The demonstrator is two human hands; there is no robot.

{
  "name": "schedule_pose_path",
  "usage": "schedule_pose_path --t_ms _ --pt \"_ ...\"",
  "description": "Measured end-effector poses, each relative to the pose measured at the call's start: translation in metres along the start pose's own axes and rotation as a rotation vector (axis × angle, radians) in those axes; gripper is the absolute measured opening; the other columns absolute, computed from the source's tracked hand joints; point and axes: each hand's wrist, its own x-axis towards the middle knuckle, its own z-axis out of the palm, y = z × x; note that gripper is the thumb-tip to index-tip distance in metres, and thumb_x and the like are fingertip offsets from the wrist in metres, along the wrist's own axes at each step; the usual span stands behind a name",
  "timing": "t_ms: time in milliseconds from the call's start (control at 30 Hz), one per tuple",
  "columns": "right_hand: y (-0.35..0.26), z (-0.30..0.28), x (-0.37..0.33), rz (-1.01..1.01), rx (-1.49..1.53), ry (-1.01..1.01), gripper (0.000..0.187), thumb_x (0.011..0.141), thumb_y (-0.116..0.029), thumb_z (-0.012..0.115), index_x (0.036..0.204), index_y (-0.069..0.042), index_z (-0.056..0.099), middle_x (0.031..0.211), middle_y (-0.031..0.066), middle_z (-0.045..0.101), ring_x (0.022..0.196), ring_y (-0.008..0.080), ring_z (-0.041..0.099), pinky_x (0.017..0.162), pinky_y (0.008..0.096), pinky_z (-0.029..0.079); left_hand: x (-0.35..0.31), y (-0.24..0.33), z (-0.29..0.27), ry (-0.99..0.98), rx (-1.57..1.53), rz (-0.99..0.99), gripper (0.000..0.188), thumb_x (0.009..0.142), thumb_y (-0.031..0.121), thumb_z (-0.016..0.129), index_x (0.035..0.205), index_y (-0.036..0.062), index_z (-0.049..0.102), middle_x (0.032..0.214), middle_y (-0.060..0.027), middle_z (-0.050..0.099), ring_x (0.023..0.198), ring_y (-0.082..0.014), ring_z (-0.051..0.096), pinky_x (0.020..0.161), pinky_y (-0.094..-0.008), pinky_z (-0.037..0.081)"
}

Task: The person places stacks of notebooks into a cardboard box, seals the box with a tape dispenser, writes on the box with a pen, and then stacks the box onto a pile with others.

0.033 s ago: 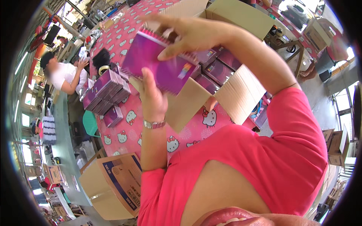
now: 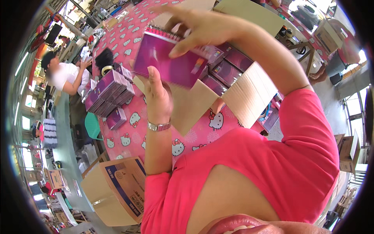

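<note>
Left hand [image 2: 160, 99]: fingers hidden behind the notebook [image 2: 165, 64], thumb alone clear in front. Right hand [image 2: 204, 29]: fingertips smeared by blur; whether its thumb touched the cover could not be told. Notebook's top right part lay covered by that hand; small print illegible. Box [image 2: 247, 97]: far side partly screened by the right forearm [image 2: 269, 50]. Co-worker [image 2: 70, 76]: face blurred, pale item in hand too small to identify. Carton [image 2: 120, 195]: right edge partly behind the wearer's sleeve [image 2: 156, 195]. Shirt [image 2: 249, 160]: cut off by the lower edge.
</note>
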Motion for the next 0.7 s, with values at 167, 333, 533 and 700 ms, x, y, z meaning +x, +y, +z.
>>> schedule_pose_path --t_ms 167,333,533,700 --pt "-0.002 -0.04 -0.005 0.4 -0.837 0.074 0.084 0.075 -0.03 0.074 0.14 -0.004 0.027 0.101 0.0192 0.063 0.089 0.0266 0.062 0.08 0.0348 0.049 0.011 -0.005 -0.082 0.405 0.485 0.173 0.051 0.09 0.024 0.057 0.134 0.0074 0.037 0.145 -0.0175 0.027 0.133 -0.0342 0.029 0.099 -0.0392 0.038" --pt "0.199 -0.071 -0.024 0.404 -0.993 0.132 0.045 0.074 -0.037 0.066 0.104 -0.004 0.062 0.086 0.0194 0.065 0.083 0.0336 0.064 0.076 0.0427 0.05 -0.013 -0.078 -0.226 0.779 -0.039 -0.452 0.085 0.086 0.044 0.053 0.145 0.0033 0.007 0.15 -0.0158 0.016 0.136 -0.0268 0.02 0.111 -0.0444 0.017" --pt "0.214 -0.007 -0.003 0.569 -0.787 -0.684 0.071 0.086 -0.058 0.048 0.133 -0.005 0.041 0.135 0.0224 0.038 0.121 0.0375 0.041 0.101 0.042 0.034 -0.024 -0.163 -0.347 1.043 -0.304 -0.777 0.091 0.079 0.066 0.05 0.147 0.0172 0.016 0.153 -0.0066 0.014 0.139 -0.0322 0.014 0.105 -0.0623 0.017" --pt "0.19 -0.023 0.007 0.771 -0.602 -0.818 0.086 0.089 -0.061 0.042 0.147 -0.006 0.011 0.153 0.0175 -0.004 0.142 0.0301 0.005 0.114 0.0368 0.011 0.031 -0.17 -0.359 1.082 -0.192 -0.975 0.092 0.071 0.066 0.062 0.141 0.017 0.028 0.14 -0.0082 0.039 0.122 -0.0361 0.039 0.099 -0.0584 0.029"
